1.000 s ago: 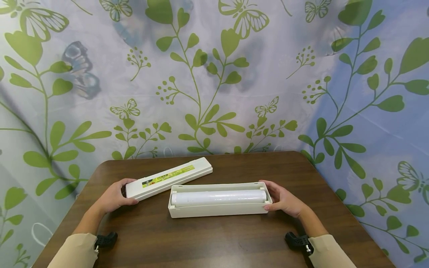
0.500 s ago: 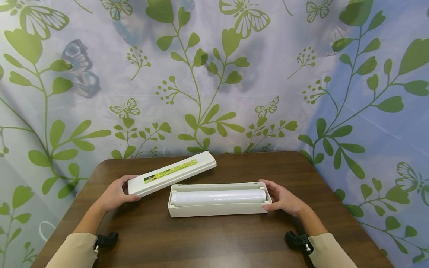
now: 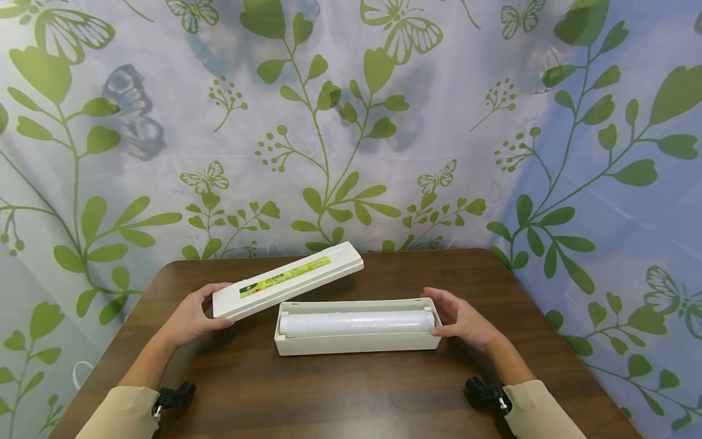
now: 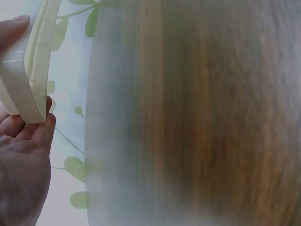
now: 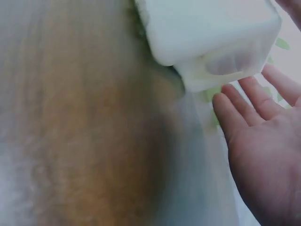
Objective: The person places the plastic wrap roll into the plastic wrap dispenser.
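A: Since the earlier frame, the white lid (image 3: 296,284) and our left hand (image 3: 189,318) have shifted rightward and toward the back of the table (image 3: 351,390); the box (image 3: 356,346) has hardly budged.

B: How are our fingers placed?

A: On the left we grip the lid's near end, thumb on one side, fingers on the other. Our right hand (image 3: 466,323) spans the box's right end with the fingers loosely extended, so we wouldn't call that a grip.

B: Which relation matters most?

A: The lid's angle to the box, we'd judge. From our left hand the lid runs rightward and slants away from us, while the uncovered box lies almost straight across. The lid is to the left of the box and behind it, its far half passing behind the box's left end. Our left hand has the lid; our right is the nearer one to the box.

B: What can't we make out?

A: Whether the lid touches the box, or how far it clears the table. The left wrist view cuts off most of the lid; the right wrist view leaves fingertip contact unsettled. Of the white roll (image 3: 356,323) we see only the upper part, and the green label (image 3: 285,276) is too small to read.
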Motion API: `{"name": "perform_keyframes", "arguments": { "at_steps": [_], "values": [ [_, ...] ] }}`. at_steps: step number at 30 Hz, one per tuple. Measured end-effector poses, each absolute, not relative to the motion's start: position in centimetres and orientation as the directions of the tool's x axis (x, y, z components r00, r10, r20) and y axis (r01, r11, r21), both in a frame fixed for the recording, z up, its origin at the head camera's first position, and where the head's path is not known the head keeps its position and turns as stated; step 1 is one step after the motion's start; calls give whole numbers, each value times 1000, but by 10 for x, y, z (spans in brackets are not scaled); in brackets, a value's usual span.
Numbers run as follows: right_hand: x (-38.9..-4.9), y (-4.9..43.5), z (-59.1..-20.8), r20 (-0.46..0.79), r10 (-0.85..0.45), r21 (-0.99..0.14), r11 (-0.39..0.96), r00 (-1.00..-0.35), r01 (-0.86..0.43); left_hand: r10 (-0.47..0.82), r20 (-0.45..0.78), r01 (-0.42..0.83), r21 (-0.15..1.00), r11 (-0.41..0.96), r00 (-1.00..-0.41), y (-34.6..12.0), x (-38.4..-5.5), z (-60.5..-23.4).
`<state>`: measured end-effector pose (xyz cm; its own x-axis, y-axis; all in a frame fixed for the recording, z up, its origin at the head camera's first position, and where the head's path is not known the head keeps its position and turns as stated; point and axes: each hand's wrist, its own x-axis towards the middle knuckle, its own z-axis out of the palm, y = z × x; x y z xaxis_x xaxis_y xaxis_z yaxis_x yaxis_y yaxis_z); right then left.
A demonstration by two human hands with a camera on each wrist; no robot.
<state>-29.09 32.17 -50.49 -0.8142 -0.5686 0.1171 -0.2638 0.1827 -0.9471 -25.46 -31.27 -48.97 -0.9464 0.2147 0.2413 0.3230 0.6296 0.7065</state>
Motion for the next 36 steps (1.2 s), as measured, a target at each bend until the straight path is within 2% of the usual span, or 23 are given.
{"name": "perform_keyframes", "arguments": {
  "at_steps": [10, 20, 26, 36],
  "values": [
    [-293, 308, -486, 216, -493, -933, 150, -843, -327, 250, 283, 377, 742, 555, -926, -302, -251, -489],
    [-295, 293, -473, 310, -485, -888, 159, -817, -432, 276, 309, 413, 745, 524, -910, -284, -243, -474],
    [-297, 290, -470, 342, -506, -880, 123, -792, -459, 334, 324, 454, 757, 469, -885, -275, -244, -473],
    [-298, 287, -465, 373, -529, -859, 113, -762, -499, 360, 319, 460, 774, 435, -877, -264, -240, -469]
  ]
}}
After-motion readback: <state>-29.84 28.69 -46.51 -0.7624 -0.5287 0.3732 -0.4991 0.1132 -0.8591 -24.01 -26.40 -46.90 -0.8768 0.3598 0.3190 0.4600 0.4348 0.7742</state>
